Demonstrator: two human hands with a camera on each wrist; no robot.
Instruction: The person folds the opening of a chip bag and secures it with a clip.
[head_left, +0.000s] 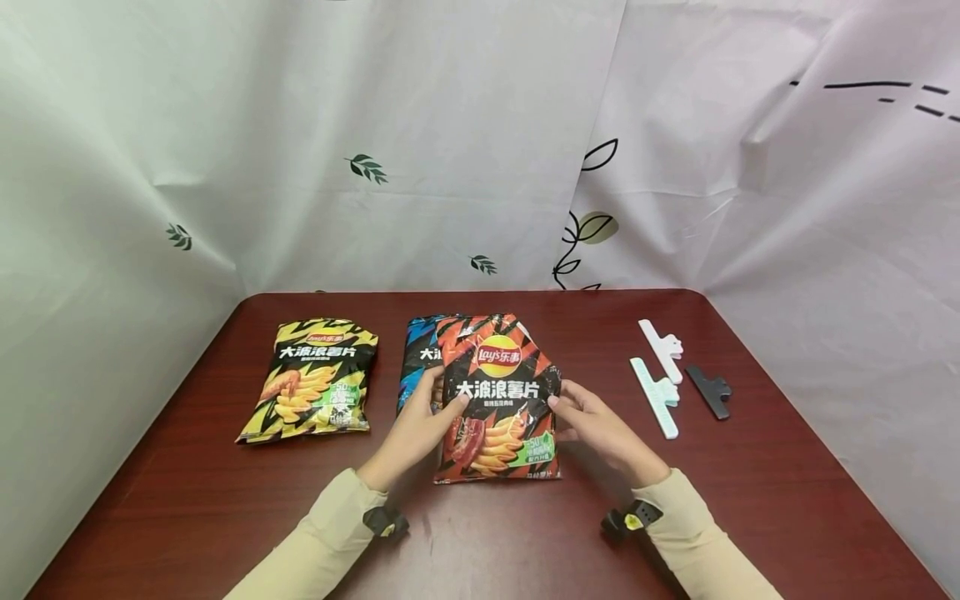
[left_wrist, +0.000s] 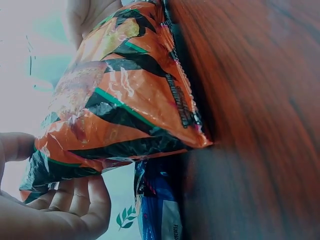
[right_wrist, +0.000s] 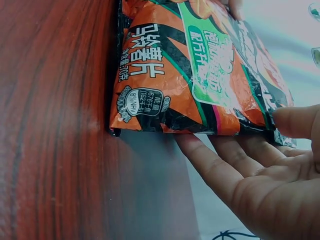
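Note:
A red and black bag of potato chips (head_left: 498,417) is held between both hands, front face toward the head camera, its lower edge at the table. My left hand (head_left: 415,433) grips its left side, thumb in front and fingers behind, as the left wrist view also shows. On the opposite side, my right hand (head_left: 603,425) pinches the bag's edge between a thumb on the front and fingers behind (right_wrist: 220,170). Behind it lies a blue chip bag (head_left: 417,358), mostly hidden by the red one. A yellow and black chip bag (head_left: 318,379) rests farther left.
On the right of the dark red table (head_left: 495,550) lie a white bag clip (head_left: 662,350), a pale mint clip (head_left: 657,398) and a black clip (head_left: 709,392). A pale curtain with leaf prints (head_left: 450,142) hangs behind the table and along its sides.

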